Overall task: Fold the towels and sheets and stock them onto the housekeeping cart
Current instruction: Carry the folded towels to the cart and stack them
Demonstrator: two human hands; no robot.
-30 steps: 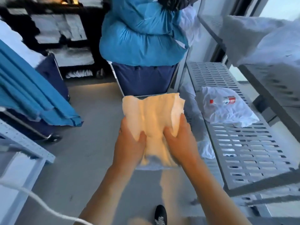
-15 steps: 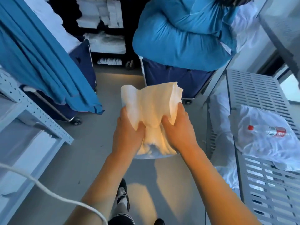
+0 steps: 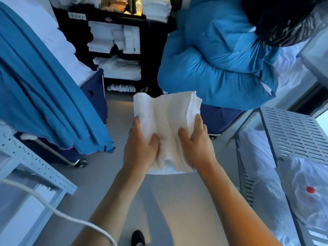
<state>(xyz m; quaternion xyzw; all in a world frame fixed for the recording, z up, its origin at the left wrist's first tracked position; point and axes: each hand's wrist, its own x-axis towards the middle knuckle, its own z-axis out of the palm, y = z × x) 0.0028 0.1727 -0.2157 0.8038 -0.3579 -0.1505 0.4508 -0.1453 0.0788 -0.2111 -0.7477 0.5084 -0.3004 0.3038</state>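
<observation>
Folded towels: I see a white stack of folded towels (image 3: pixel 166 125) held out in front of me in mid-air above the grey floor (image 3: pixel 110 174), carried by nothing but the two hands.
Left hand: my left hand (image 3: pixel 140 148) grips the stack's near left side, thumb curled over the top face, fingers underneath and out of sight.
Right hand: my right hand (image 3: pixel 194 141) grips the near right side, thumb on top, fingers running up the right edge.
Towels against the hands: the stack sits between both hands and reaches past the fingertips away from me; its near end hangs between the wrists.
Housekeeping cart: the dark housekeeping cart (image 3: pixel 152 55) stands ahead, well apart from the stack, its shelves holding white folded linen (image 3: pixel 115 39).
Left side: a bin draped in blue fabric (image 3: pixel 44 96) stands on casters.
Right side: a heaped blue bundle (image 3: pixel 221 64) tops another bin; a slotted metal shelf (image 3: pixel 294 132) runs beside it.
Near edge: a white cable (image 3: pixel 58 213) crosses the lower left.
</observation>
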